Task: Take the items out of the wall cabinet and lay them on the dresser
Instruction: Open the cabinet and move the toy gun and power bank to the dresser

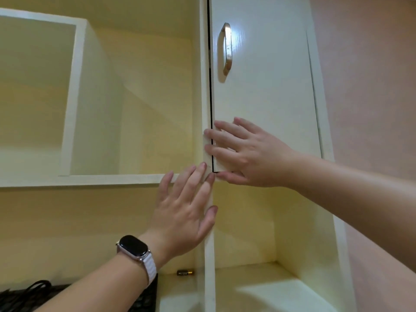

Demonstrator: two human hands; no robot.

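At the lower corner of the cabinet door, the right hand lies flat, fingers spread; just below, the left hand rests open-fingered against the divider.

Warm, fairly bright indoor light, yellowish on the inner walls of the wall cabinet. Glints white on the metal handle, with a pale sheen on the door just right of it. Soft shadow just below and left of the handle; diagonal shadow bands on the back panel well left of it. Brighter patch on the shelf far below the handle. Slight motion blur on the left hand; right hand sharper. Wide-angle bending of straight edges toward the corners.
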